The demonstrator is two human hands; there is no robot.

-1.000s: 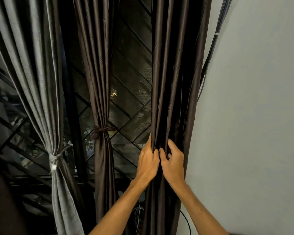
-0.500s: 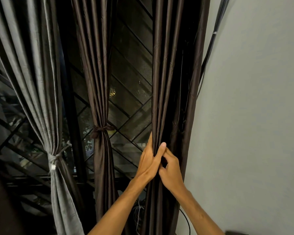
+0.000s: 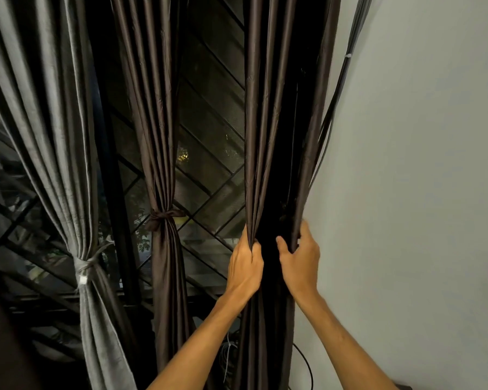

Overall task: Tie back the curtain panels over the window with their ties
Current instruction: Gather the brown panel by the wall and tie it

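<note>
While untied, brown panel (image 3: 259, 136) hangs vertical beside wall (image 3: 420, 192); left hand (image 3: 245, 267) clamps its far edge, right hand (image 3: 300, 263) its wall-side edge; hands apart.

Left hand (image 3: 245, 266) and right hand (image 3: 300, 263) reach up, fingers curled.

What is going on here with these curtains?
A person is gathering the rightmost brown panel. The left hand grips its left folds and the right hand grips its right folds; no tie is around it yet. The grey panel and the middle brown panel are already tied back.
</note>
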